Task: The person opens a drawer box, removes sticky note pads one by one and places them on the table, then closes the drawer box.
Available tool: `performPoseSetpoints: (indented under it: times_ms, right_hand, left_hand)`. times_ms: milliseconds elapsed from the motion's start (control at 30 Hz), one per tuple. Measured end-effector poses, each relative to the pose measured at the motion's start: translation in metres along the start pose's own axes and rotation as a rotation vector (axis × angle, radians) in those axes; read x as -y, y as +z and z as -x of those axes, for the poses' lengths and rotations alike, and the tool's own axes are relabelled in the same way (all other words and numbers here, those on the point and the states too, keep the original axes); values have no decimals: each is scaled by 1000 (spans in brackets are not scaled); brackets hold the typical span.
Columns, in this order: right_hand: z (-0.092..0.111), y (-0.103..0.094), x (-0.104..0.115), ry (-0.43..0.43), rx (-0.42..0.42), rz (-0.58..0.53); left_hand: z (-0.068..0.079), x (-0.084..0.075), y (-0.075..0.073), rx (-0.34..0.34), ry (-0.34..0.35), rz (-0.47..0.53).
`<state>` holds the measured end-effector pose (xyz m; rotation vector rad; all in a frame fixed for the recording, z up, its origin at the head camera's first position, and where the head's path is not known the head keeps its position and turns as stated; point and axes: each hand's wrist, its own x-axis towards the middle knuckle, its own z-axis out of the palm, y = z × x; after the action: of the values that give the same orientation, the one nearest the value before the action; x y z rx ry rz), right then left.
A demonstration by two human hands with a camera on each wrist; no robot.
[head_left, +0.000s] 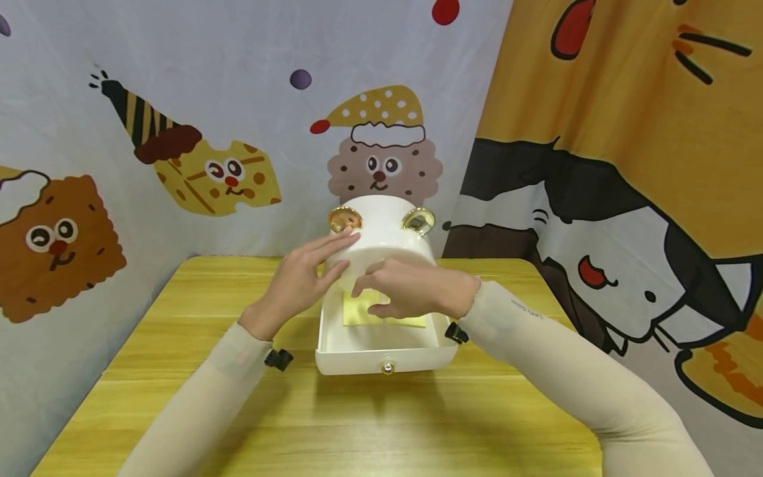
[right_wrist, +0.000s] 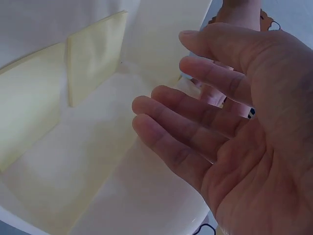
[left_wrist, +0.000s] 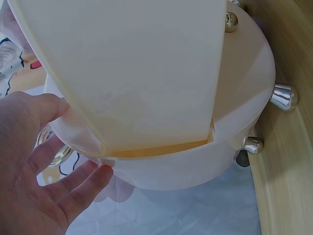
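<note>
A rounded white storage box (head_left: 386,225) with gold ears (head_left: 419,222) stands on the table, its drawer (head_left: 384,361) pulled out toward me. Inside the drawer lie two pale yellow sticky-note pads (right_wrist: 96,56), side by side on its floor. My left hand (head_left: 301,275) rests its fingertips against the left side of the box, beside the drawer opening in the left wrist view. Over the drawer hovers my right hand (head_left: 411,288), fingers loosely bent and nothing held; it covers part of the pads in the head view.
The box stands on small shiny gold feet (left_wrist: 283,97) on a wood-grain table (head_left: 238,411). A gold knob (head_left: 388,368) juts from the drawer front. Behind the table hangs a cartoon-printed cloth (head_left: 238,86), with another patterned cloth (head_left: 626,132) on the right.
</note>
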<state>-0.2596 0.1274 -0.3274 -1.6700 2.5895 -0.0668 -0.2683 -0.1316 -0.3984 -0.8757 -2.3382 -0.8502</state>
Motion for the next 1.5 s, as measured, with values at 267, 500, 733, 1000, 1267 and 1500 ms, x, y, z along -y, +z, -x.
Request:
performPoseSetpoints:
  times_ms: [267, 500, 733, 1000, 1267, 1500]
  right_hand:
    - [-7, 8, -6, -16, 25, -28]
    - [-16, 24, -16, 12, 62, -10]
    - [-19, 10, 2, 43, 165, 92]
    - [-24, 10, 2, 61, 218, 109]
    - [-30, 18, 1, 101, 289, 89]
    - [-33, 21, 2, 126, 332, 34]
  left_hand:
    - [1, 0, 0, -10, -7, -2]
    - [2, 1, 2, -26, -2, 1]
    - [2, 1, 2, -33, 10, -2]
    - [1, 0, 1, -28, 10, 1]
    - [0, -1, 1, -24, 12, 7]
    - [1, -1, 1, -26, 14, 9]
